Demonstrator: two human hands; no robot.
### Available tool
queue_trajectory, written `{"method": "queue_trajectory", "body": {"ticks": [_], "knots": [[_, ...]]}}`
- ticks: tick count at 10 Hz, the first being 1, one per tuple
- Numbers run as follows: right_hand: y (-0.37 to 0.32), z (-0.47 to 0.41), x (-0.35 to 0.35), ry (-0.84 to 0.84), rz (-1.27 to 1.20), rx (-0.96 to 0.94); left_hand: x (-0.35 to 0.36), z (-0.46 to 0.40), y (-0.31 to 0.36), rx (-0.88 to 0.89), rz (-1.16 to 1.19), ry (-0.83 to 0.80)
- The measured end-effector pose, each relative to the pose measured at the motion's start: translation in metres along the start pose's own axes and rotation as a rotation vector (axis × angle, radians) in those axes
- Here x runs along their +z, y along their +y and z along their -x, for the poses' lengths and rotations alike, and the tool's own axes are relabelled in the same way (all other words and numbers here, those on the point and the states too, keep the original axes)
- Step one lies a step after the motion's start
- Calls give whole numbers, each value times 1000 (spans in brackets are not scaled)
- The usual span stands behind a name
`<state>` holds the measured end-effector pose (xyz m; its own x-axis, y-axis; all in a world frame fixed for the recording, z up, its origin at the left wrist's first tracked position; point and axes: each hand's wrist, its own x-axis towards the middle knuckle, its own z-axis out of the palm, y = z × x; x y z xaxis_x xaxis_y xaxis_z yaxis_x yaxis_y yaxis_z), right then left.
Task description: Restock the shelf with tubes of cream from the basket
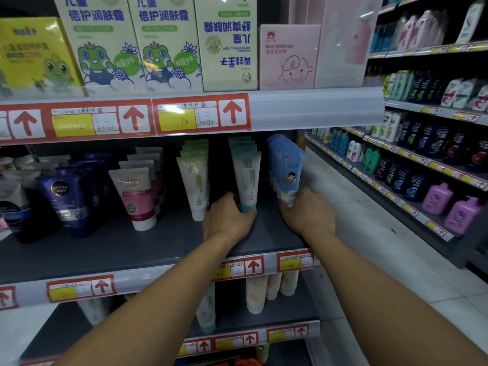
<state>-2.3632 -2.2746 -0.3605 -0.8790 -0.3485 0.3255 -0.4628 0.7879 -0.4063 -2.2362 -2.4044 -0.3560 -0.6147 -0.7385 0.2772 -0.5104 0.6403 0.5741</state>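
Note:
Both my arms reach onto the dark middle shelf. My left hand grips the teal cap of a white-and-teal cream tube standing at the front of its row. My right hand holds the white cap end of a blue cartoon-printed tube, the front one of a row at the shelf's right end. A row of white-and-green tubes stands just left of my left hand. The basket is not clearly in view; only an orange sliver shows at the bottom edge.
Pink-and-white tubes and dark blue Nivea Men tubes stand further left. Boxed lotions fill the shelf above. The lower shelf holds cream-coloured tubes. Across a tiled aisle at right are shampoo racks.

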Motion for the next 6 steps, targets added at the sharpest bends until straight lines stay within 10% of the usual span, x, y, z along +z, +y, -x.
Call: {"method": "queue_trajectory", "body": {"ticks": [3,6], "knots": [[-6,17,-9,185,60,13,-4,4,-6,-77,135,-23],[0,15,-14,-60,93,-69,-30,19,-19,65,140,-221]]}}
